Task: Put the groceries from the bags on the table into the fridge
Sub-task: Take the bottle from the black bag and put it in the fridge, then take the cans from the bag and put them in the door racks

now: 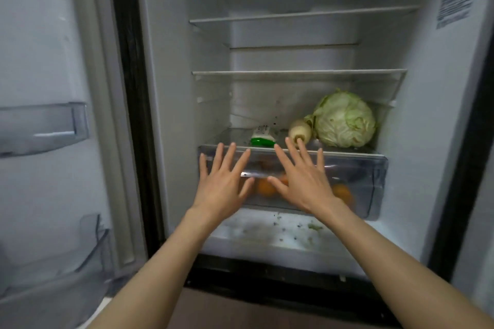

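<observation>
The fridge stands open in front of me. My left hand (223,177) and my right hand (302,177) are both spread flat, fingers apart, against the front of the clear crisper drawer (370,176). Several oranges (343,192) show through the drawer's wall, partly hidden behind my hands. On the glass shelf above the drawer lie a pale green cabbage (344,119), a white radish (299,131) beside it, and a green-and-white packet (263,137). Neither hand holds anything.
Two glass shelves (299,72) higher up carry nothing. The open door at left has a bin (42,128) at mid height and a clear bin (80,262) low down. Crumbs and green scraps lie on the fridge floor (280,232) under the drawer.
</observation>
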